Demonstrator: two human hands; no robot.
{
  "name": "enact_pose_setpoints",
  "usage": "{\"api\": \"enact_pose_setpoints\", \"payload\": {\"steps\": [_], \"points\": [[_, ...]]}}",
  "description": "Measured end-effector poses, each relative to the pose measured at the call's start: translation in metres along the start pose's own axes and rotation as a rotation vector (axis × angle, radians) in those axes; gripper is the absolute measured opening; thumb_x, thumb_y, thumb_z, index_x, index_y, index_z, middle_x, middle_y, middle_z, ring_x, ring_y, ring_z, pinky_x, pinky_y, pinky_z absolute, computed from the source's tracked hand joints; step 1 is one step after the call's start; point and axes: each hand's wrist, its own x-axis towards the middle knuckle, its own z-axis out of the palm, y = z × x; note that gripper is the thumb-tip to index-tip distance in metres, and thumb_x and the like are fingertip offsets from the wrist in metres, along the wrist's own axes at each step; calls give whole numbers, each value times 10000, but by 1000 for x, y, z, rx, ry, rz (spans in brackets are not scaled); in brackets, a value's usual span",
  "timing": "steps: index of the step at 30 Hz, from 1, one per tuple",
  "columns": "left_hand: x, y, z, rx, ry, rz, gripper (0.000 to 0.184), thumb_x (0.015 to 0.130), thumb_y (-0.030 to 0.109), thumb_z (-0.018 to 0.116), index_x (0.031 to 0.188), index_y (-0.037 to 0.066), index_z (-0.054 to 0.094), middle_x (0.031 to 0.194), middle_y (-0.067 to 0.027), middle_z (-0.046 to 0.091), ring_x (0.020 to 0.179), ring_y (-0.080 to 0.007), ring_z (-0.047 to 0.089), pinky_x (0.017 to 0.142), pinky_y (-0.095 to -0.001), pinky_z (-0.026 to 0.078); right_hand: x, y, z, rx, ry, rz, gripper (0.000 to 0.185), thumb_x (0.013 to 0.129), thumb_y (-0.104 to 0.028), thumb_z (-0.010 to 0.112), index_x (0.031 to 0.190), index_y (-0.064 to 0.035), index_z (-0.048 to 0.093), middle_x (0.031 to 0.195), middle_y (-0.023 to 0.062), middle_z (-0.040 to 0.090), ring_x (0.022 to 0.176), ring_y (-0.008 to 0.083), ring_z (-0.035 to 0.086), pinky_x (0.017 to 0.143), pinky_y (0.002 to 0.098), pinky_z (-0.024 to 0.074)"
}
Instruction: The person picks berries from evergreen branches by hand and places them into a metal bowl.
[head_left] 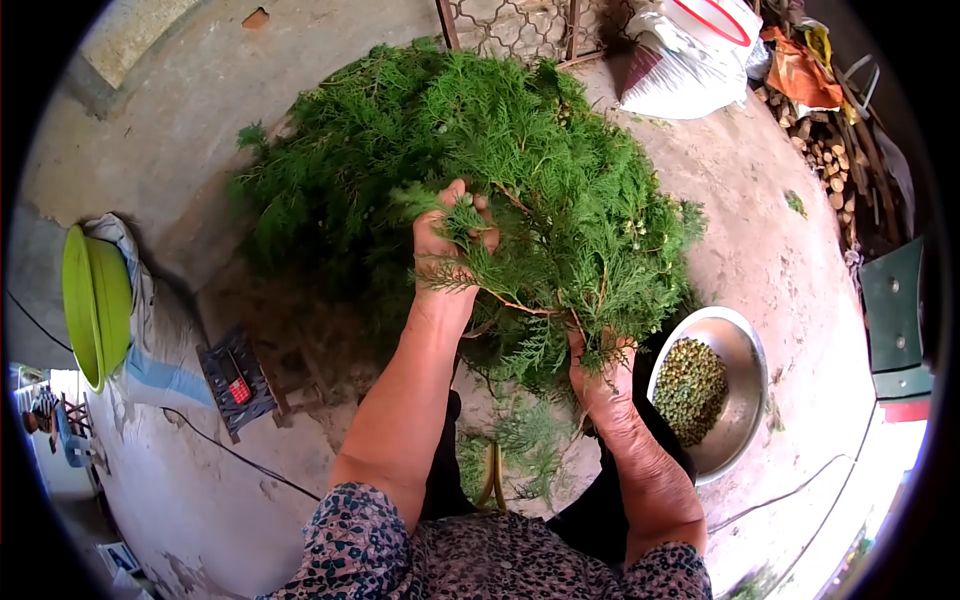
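A large heap of green evergreen branches with flat, scaly foliage lies in front of me. My left hand is closed around a leafy sprig at the near side of the heap, its fingertips pointing up among the leaves. Lower and to the right, my right hand grips an evergreen branch near its stem; foliage partly covers those fingers. Beside my right forearm stands a metal bowl holding many small green cones. Similar pale green cones show on the heap's right side.
At left, a lime-green basin leans by a sack, near a low stand bearing a red object. A white sack and stacked firewood are at upper right. A green chair stands right; cables cross the floor.
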Motion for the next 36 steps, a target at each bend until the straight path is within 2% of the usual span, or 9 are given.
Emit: {"api": "enact_pose_setpoints", "payload": {"steps": [2,4,8,22,24,26,28,33,36], "points": [[-4,3,4,-13,-19,-52,147,847,228,514,837,83,493,718,-34,518,529,-124,444,425,-248,346,2,6,8,-20,4,-23,366,867,-320,420,1153,-112,512,1086,151,541,969,327,495,817,430,357],[-5,2,5,-28,-79,-69,134,839,219,513,839,86,494,731,-39,519,529,-126,440,425,-245,347,8,10,21,-176,509,-214,116,713,-94,600,818,-45,591,693,87,547,625,249,523,548,366,364],[-3,0,2,19,-26,-4,149,839,232,499,830,84,518,732,-53,536,539,-141,461,421,-237,359,4,11,21,-318,621,-233,110,784,-129,559,835,-40,597,684,93,553,614,255,525,551,368,364],[3,-6,-9,88,24,-25,474,872,470,402,968,24,529,901,-125,571,699,-214,564,484,-300,475,-2,15,19,-253,563,-223,259,765,-165,540,980,-30,594,837,106,592,744,281,539,631,375,411],[1,-13,4,71,81,37,449,839,506,458,889,65,529,728,-57,560,595,-166,547,507,-278,461,-2,10,13,-51,397,-119,271,768,-172,542,994,-28,586,837,123,588,745,291,536,640,388,407],[-9,-15,12,12,77,-56,349,876,407,454,878,66,528,757,-55,562,605,-164,546,527,-265,459,-2,17,24,-187,508,-186,234,771,-177,547,948,-29,588,798,127,575,720,277,536,622,371,409],[-7,-21,-1,317,54,-16,233,859,282,494,915,58,530,792,-64,566,625,-173,545,547,-265,448,-5,9,16,-253,100,82,334,858,-301,474,1142,-135,534,1084,98,562,902,321,519,791,430,353],[-5,-13,-27,-156,-340,-181,426,685,97,528,1103,26,489,951,-132,566,717,-200,539,527,-297,421,0,8,12,149,464,-258,233,650,-56,608,876,-30,556,765,72,542,605,215,515,499,331,397],[-12,-12,-11,69,30,-58,230,858,179,455,1053,77,523,698,-23,545,528,-128,471,471,-245,425,3,7,4,-58,597,-451,270,572,23,623,832,-15,558,718,77,546,583,190,542,488,293,434]]}}
